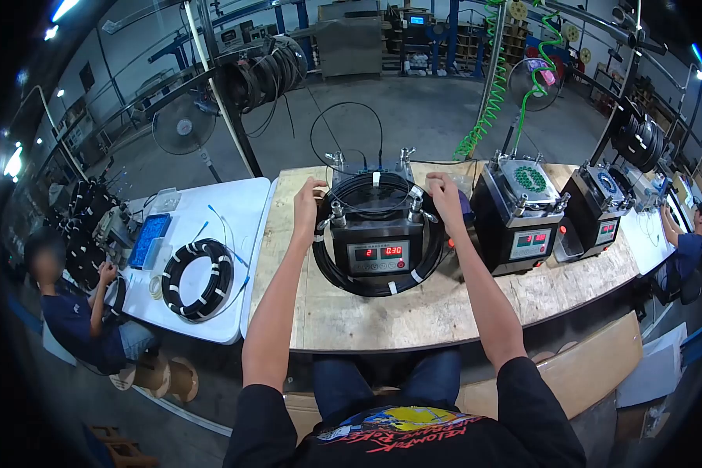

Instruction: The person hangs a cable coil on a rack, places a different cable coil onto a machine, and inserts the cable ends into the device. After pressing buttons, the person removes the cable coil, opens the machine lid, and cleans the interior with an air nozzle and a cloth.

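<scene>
A black cable coil [353, 284] bound with white ties hangs tilted in front of a machine [380, 274] with a red digital display. My left hand [307, 204] is curled at the coil's left side, and my right hand [445, 201] is curled at its right side. Both hands appear to grip the coil near its upper part, though some fingers are hidden behind it. Through the ring show the machine's front panel and clamp knobs. A thin cable loop [313, 129] rises above the machine's top.
Two similar machines [532, 222] [597, 210] stand to the right on the plywood table [327, 327]. On the white table [242, 199] at left lie another tied coil [171, 288] and a blue tray [149, 240]. One person [78, 320] sits at left, another [688, 246] at right.
</scene>
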Action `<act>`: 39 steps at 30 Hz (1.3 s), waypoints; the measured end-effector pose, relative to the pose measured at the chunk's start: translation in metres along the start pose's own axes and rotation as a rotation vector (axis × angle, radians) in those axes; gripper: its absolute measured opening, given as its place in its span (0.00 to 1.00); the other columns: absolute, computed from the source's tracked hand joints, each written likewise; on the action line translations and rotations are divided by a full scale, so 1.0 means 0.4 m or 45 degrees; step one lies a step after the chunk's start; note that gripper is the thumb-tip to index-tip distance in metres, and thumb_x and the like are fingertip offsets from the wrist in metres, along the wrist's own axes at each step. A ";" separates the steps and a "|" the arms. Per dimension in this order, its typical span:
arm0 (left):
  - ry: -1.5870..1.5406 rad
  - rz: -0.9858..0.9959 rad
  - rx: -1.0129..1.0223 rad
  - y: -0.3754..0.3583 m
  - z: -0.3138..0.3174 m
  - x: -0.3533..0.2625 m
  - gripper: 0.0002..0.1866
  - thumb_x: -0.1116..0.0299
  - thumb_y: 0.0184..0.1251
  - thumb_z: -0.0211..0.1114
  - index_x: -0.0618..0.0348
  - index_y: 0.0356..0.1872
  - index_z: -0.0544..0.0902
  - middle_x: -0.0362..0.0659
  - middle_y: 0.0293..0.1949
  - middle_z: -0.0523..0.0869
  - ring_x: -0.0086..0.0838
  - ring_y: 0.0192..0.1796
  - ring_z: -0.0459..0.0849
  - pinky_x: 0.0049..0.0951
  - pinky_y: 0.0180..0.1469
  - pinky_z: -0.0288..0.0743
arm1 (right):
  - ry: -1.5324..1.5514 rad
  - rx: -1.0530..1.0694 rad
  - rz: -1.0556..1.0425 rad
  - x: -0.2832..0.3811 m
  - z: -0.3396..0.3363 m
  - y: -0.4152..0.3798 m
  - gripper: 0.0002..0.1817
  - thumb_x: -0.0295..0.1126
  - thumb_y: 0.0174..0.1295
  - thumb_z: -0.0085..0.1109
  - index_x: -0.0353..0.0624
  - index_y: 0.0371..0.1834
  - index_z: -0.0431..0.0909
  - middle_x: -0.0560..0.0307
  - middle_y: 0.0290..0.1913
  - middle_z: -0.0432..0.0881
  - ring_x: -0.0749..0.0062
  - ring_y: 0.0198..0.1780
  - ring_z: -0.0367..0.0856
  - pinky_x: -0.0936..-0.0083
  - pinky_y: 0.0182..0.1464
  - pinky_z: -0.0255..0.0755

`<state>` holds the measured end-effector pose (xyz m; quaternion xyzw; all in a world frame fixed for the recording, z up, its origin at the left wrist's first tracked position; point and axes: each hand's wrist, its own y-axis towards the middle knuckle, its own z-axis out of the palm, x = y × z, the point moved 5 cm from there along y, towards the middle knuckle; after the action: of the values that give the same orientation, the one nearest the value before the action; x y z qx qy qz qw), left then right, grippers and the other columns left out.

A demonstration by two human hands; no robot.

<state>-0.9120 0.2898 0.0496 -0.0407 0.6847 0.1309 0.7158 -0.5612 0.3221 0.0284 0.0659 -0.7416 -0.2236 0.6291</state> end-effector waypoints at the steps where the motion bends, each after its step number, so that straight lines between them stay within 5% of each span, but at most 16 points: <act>1: 0.067 0.026 0.005 0.020 0.010 -0.008 0.27 0.44 0.82 0.52 0.59 0.43 0.88 0.35 0.31 0.76 0.21 0.33 0.72 0.25 0.38 0.65 | 0.022 0.009 0.066 0.015 0.016 0.014 0.15 0.32 0.73 0.53 0.37 0.56 0.80 0.60 0.34 0.79 0.79 0.34 0.74 0.78 0.39 0.69; 3: 0.200 0.076 0.014 0.056 0.027 -0.019 0.24 0.50 0.84 0.55 0.60 0.42 0.88 0.33 0.25 0.73 0.19 0.29 0.68 0.25 0.34 0.62 | 0.064 0.028 0.200 0.032 0.048 0.042 0.15 0.32 0.75 0.53 0.40 0.60 0.79 0.57 0.36 0.80 0.77 0.38 0.79 0.79 0.45 0.73; 7: 0.400 0.282 -0.053 0.093 0.065 -0.033 0.20 0.55 0.82 0.59 0.62 0.39 0.89 0.37 0.20 0.74 0.20 0.25 0.68 0.29 0.30 0.63 | 0.093 -0.022 0.447 0.012 0.093 0.127 0.19 0.40 0.75 0.56 0.45 0.64 0.73 0.56 0.37 0.80 0.75 0.33 0.81 0.75 0.34 0.75; 8: 0.558 0.407 -0.099 0.086 0.073 -0.035 0.20 0.56 0.82 0.59 0.62 0.38 0.89 0.44 0.20 0.78 0.24 0.25 0.71 0.33 0.31 0.66 | 0.105 -0.030 0.480 -0.019 0.102 0.157 0.23 0.46 0.75 0.57 0.46 0.65 0.71 0.55 0.36 0.80 0.74 0.28 0.79 0.75 0.28 0.73; 11: 0.559 0.313 -0.123 0.110 0.061 -0.001 0.18 0.59 0.81 0.59 0.61 0.38 0.89 0.49 0.21 0.81 0.27 0.25 0.72 0.35 0.32 0.69 | -0.022 -0.033 0.550 -0.076 0.122 0.243 0.25 0.50 0.75 0.58 0.43 0.63 0.72 0.56 0.32 0.80 0.75 0.24 0.77 0.76 0.25 0.69; 12: 0.532 0.260 -0.133 0.107 0.056 0.003 0.17 0.60 0.79 0.59 0.61 0.38 0.89 0.50 0.20 0.79 0.28 0.25 0.70 0.36 0.32 0.68 | 0.018 0.023 0.602 -0.087 0.136 0.265 0.25 0.54 0.74 0.59 0.40 0.52 0.76 0.58 0.29 0.79 0.76 0.21 0.75 0.76 0.22 0.65; 18: 0.548 0.265 -0.147 0.119 0.052 0.024 0.18 0.57 0.76 0.62 0.63 0.43 0.89 0.50 0.22 0.83 0.29 0.26 0.76 0.37 0.35 0.71 | 0.167 0.084 0.733 -0.195 0.177 0.339 0.20 0.48 0.73 0.65 0.40 0.39 0.78 0.62 0.25 0.77 0.79 0.16 0.68 0.77 0.16 0.57; 21: 0.549 0.265 -0.136 0.120 0.049 0.031 0.18 0.58 0.76 0.62 0.65 0.44 0.88 0.52 0.24 0.85 0.31 0.26 0.78 0.37 0.36 0.73 | 0.657 0.197 0.674 -0.216 0.173 0.334 0.15 0.43 0.75 0.64 0.43 0.39 0.79 0.65 0.25 0.76 0.82 0.18 0.67 0.79 0.17 0.55; 25: 0.569 0.190 -0.087 0.089 0.061 -0.009 0.14 0.65 0.78 0.58 0.65 0.43 0.88 0.40 0.25 0.79 0.23 0.30 0.69 0.30 0.35 0.66 | 0.891 0.185 0.715 -0.219 0.168 0.319 0.16 0.43 0.76 0.61 0.42 0.55 0.83 0.63 0.29 0.78 0.81 0.26 0.75 0.80 0.19 0.61; 28: 0.560 0.212 -0.085 0.105 0.056 0.007 0.13 0.65 0.76 0.61 0.66 0.44 0.88 0.51 0.28 0.88 0.30 0.29 0.79 0.34 0.38 0.74 | 0.490 -0.045 0.433 -0.168 0.155 0.319 0.19 0.41 0.76 0.58 0.46 0.63 0.82 0.61 0.32 0.81 0.77 0.29 0.78 0.79 0.23 0.69; 32: 0.524 0.190 -0.066 0.112 0.053 0.021 0.12 0.68 0.76 0.60 0.67 0.43 0.88 0.49 0.27 0.87 0.27 0.29 0.77 0.33 0.36 0.73 | -0.112 0.018 0.411 -0.100 0.156 0.303 0.23 0.48 0.74 0.60 0.45 0.64 0.80 0.61 0.38 0.82 0.80 0.35 0.76 0.78 0.39 0.74; 35: 0.521 0.167 -0.053 0.110 0.053 0.020 0.12 0.68 0.76 0.60 0.67 0.42 0.88 0.47 0.25 0.84 0.26 0.28 0.75 0.33 0.35 0.71 | 0.255 0.123 0.192 -0.232 0.172 0.358 0.27 0.49 0.72 0.63 0.43 0.65 0.78 0.59 0.40 0.82 0.80 0.35 0.77 0.79 0.41 0.75; 38: 0.512 0.195 -0.039 0.118 0.050 0.031 0.13 0.67 0.76 0.60 0.66 0.42 0.88 0.45 0.23 0.82 0.25 0.27 0.74 0.33 0.34 0.69 | 0.373 -0.027 0.216 -0.211 0.168 0.349 0.31 0.47 0.69 0.67 0.39 0.67 0.75 0.53 0.42 0.83 0.69 0.39 0.82 0.70 0.46 0.78; 39: 0.503 0.181 -0.039 0.121 0.049 0.036 0.13 0.67 0.76 0.60 0.66 0.42 0.88 0.45 0.23 0.82 0.25 0.27 0.73 0.33 0.34 0.69 | 0.087 -0.115 0.145 -0.176 0.165 0.344 0.32 0.45 0.66 0.68 0.38 0.68 0.73 0.48 0.44 0.83 0.62 0.42 0.84 0.67 0.49 0.78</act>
<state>-0.9041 0.3428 0.0424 -0.0281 0.8109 0.1807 0.5558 -0.5854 0.4876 0.0146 0.0027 -0.7114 -0.2183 0.6680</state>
